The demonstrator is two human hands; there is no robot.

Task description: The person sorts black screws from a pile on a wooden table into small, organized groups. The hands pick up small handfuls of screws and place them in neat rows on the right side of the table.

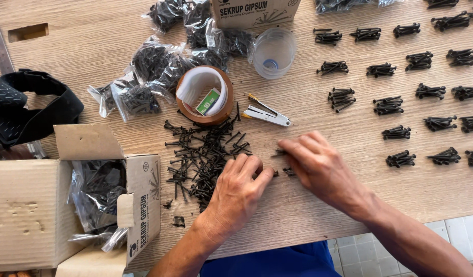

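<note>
A loose heap of black screws [203, 154] lies on the wooden table [318, 205]. My left hand [237, 192] rests palm down at the heap's right edge, fingers on a few screws. My right hand [318, 166] lies just beside it, fingertips pressing on some screws [287, 172] pulled out of the heap. Whether either hand grips a screw is hidden by the fingers. Several small bundles of screws [395, 105] sit in rows across the right side of the table.
A tape roll [205, 95] with a small green box inside, a white stapler [267, 115], a clear plastic cup [273, 51] and bagged screws [154, 72] lie behind the heap. An open cardboard box [36, 210] with plastic bags stands at the left. A black strap [26, 102] lies far left.
</note>
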